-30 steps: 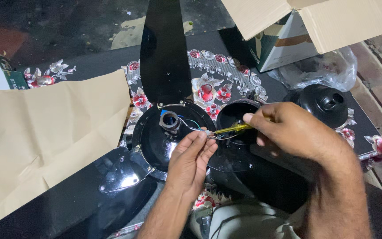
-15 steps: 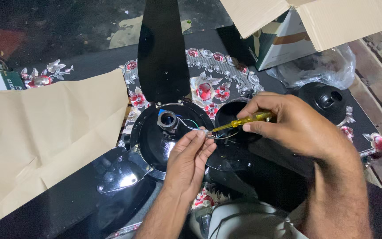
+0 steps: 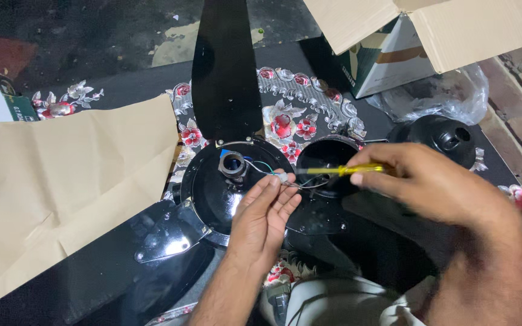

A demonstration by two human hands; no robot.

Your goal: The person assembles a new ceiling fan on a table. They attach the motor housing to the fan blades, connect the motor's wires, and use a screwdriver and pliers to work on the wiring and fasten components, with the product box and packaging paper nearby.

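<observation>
Blades are on the fan motor (image 3: 225, 181), but my left hand (image 3: 265, 214) pinches its loose wires (image 3: 267, 172) while my right hand (image 3: 430, 187) grips the screwdriver (image 3: 339, 171), black cup (image 3: 439, 137) unfitted near the mat's right edge.

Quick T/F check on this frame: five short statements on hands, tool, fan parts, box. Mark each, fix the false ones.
1. The right hand holds a yellow-handled screwdriver. True.
2. The left hand rests on the brown paper. False: it pinches a small connector on the wires by the fan motor hub.
3. A black fan blade points away from the person. True.
4. The cardboard box is shut. False: its flaps stand open.
5. The black dome cover sits on the hub. False: it lies apart, at right.
</observation>
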